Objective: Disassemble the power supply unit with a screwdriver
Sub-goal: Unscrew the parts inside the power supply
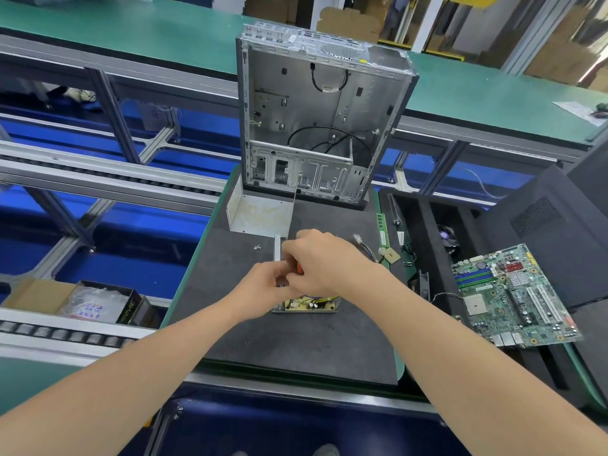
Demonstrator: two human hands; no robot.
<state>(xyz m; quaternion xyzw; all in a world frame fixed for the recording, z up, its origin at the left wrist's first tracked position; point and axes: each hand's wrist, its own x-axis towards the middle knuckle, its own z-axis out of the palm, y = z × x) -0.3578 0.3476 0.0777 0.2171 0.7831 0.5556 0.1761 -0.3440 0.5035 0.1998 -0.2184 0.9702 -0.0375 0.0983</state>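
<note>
Where the dark work mat [230,324] covers the middle of the bench, an emptied computer case [325,120] stands upright at its twelve o'clock edge, open side toward the camera, with black cables looped inside. At three o'clock, off the mat, a green motherboard [513,297] lies tilted on black foam. A bent sheet-metal cover [260,210] rests on the mat just in front of the case, at about eleven o'clock from the hands.

Both hands meet over the power supply unit [309,304], which sits near the mat's centre; its circuit board, with yellow and blue wires, shows at six o'clock beneath them. The right hand [322,261] is curled round the orange handle of a screwdriver [300,268], whose tip is hidden. The left hand [260,287] reaches in from eight o'clock with its fingers bent toward the unit; I cannot tell whether they pinch anything. A green memory stick [381,228] lies at two o'clock. Loose screws [257,247] lie on the mat at ten o'clock, near the hands.
</note>
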